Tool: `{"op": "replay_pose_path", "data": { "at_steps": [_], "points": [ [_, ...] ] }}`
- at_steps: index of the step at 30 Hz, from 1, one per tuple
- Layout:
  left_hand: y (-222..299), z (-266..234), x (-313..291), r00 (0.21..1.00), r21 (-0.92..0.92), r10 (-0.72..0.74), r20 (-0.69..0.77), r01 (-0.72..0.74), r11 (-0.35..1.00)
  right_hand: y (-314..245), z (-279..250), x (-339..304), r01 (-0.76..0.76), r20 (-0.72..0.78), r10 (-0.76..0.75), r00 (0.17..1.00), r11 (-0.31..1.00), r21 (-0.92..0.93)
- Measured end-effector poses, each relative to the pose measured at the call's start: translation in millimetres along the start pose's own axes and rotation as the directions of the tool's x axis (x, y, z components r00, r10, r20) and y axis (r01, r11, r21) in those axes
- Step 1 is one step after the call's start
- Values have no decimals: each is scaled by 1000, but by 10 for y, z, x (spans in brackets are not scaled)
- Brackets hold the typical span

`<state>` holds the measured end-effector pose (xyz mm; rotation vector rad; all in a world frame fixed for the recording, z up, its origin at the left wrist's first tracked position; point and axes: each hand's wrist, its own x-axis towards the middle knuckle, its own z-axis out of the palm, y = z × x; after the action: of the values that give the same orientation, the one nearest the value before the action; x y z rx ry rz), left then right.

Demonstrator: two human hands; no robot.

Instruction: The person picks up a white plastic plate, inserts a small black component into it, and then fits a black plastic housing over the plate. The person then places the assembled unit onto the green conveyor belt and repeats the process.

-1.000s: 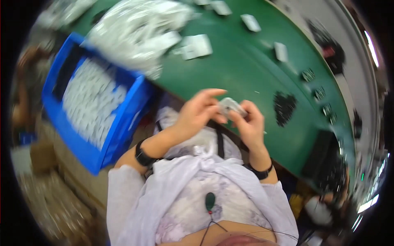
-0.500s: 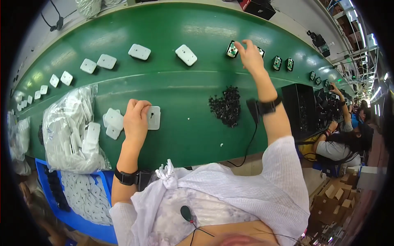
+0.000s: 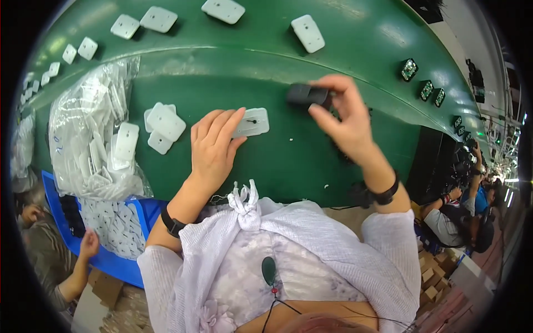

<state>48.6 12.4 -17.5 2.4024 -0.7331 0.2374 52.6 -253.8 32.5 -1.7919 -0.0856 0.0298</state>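
Watching from the head camera, I read the layout mainly as the offset between my two hands. My left hand (image 3: 214, 145) has its fingers and thumb closed on the left end of a white cover (image 3: 256, 123), whose long axis runs roughly left to right, its right end tipped slightly toward the far side of the table. The cover's slotted face is turned up to me; I can't tell whether it lies flat on the green table (image 3: 266, 175) or is slightly raised. My right hand (image 3: 345, 114) grips a black case (image 3: 306, 95) by its right end, thumb on the near side and fingers on the far side. That case lies to the right of the cover and farther from my body, apart from it, with its long axis also close to left-right, so the two run nearly parallel. Its smooth dark outside shows, and I can't make out which way any opening faces. The left hand is clearly the nearer one to the cover, the right to the case, and bare table shows between the two pieces. Left of my left hand sits a small stack of white covers (image 3: 166, 123), well apart from the case, with a clear plastic bag (image 3: 83, 133) beyond it.
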Motion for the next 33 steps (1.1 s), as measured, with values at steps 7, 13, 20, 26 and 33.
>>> {"op": "replay_pose_path", "data": {
  "at_steps": [7, 13, 20, 26, 33],
  "points": [
    [-74, -89, -7, 999, -129, 23, 24, -19, 991, -41, 357, -295, 197, 110, -173, 979, 654, -730],
    [-167, -95, -121, 986, -463, -144, -84, 90, 882, -199, 696, -193, 287, 145, -248, 958, 797, -532],
    [-182, -108, -159, 983, -516, -164, -87, 96, 851, -184, 862, -58, 386, 368, -196, 909, 731, -563],
    [-222, -103, -162, 999, -337, -33, -10, 28, 941, -157, 911, -74, 392, 369, -186, 911, 669, -632],
    [-71, -259, -145, 990, 2, 56, 126, -57, 998, -130, 938, -92, 461, 402, -233, 886, 546, -700]
  ]
}}
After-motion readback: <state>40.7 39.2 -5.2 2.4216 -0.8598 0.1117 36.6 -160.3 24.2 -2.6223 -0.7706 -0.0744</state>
